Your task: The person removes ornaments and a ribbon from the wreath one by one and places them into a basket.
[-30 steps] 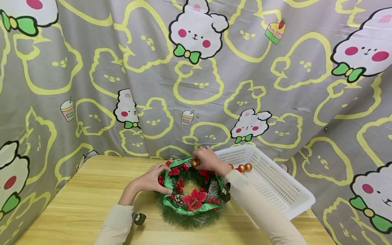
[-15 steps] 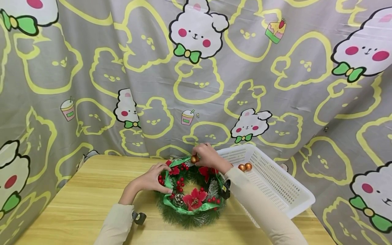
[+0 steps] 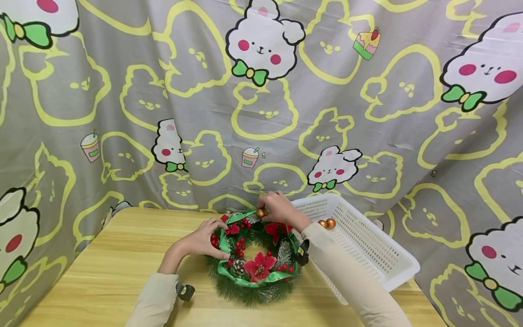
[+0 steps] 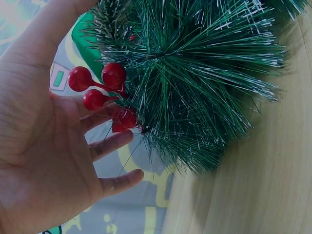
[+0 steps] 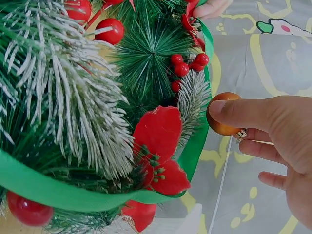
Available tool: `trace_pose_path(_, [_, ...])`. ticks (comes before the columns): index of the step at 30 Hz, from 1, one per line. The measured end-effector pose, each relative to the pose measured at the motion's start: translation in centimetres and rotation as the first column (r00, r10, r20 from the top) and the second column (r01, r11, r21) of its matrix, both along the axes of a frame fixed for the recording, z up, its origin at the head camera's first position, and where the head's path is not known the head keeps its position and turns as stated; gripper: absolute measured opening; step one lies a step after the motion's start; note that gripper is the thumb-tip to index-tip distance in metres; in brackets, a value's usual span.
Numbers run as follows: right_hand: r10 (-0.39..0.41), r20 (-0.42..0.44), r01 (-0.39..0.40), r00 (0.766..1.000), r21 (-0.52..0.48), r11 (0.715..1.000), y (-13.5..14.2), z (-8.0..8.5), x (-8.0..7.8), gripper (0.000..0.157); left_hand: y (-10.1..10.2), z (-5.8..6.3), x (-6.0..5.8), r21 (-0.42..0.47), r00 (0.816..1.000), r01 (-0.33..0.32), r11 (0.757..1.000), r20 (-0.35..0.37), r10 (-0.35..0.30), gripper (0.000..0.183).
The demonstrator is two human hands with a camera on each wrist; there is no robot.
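Note:
A green Christmas wreath (image 3: 265,294) lies on the table, with red flowers (image 3: 260,267), red berries (image 4: 114,76), a pinecone (image 3: 239,267) and a green ribbon (image 5: 68,195). Around its left side my left hand (image 3: 203,239) holds on, thumb toward the front and fingers at the back. Behind a berry cluster, its fingers (image 4: 111,145) are spread in the left wrist view. My right hand (image 3: 278,210) pinches a shiny copper-gold bauble (image 5: 224,114) by thumb and fingers at the wreath's far edge. The bauble's small metal cap points toward the palm, right beside the ribbon.
A white perforated plastic basket (image 3: 402,272) stands to the right, partly behind my right forearm. Gold baubles (image 3: 330,223) lie in it. A patterned grey curtain (image 3: 212,109) hangs directly behind the wooden table (image 3: 106,263).
My right hand has shifted slightly up and to the right with the bauble. Some baubles in the basket are now covered by my right forearm. My left hand has stayed in place.

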State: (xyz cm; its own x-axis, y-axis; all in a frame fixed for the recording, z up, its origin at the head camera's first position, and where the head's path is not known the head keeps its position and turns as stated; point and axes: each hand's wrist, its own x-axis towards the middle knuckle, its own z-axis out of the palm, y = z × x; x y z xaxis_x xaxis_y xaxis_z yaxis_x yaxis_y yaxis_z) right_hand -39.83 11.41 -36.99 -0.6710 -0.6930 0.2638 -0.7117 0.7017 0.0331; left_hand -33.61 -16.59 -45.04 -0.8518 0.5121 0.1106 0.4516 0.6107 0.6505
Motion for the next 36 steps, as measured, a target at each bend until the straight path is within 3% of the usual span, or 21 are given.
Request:
trace_pose_path(9, [-0.002,0.012,0.002,1.0,-0.027,1.0,1.3,0.9,-0.4,0.02,0.0,0.2,0.1,0.002,1.0,0.003,1.0,0.0,-0.003,0.082])
trace_pose_path(18, [-0.07,0.005,0.07,0.998,-0.015,0.997,3.6,2.3,-0.9,0.022,0.0,0.3,0.2,0.004,1.0,0.003,1.0,0.006,-0.003,0.081])
trace_pose_path(26, [-0.083,-0.009,0.083,0.996,-0.005,0.997,6.5,3.5,-1.2,0.024,0.0,0.2,0.2,0.004,1.0,0.005,1.0,0.008,-0.005,0.081])
trace_pose_path(36, [-0.144,-0.006,0.144,0.99,-0.012,0.99,10.4,3.6,-1.5,0.019,0.0,0.2,0.2,0.005,1.0,0.004,1.0,0.006,-0.004,0.081])
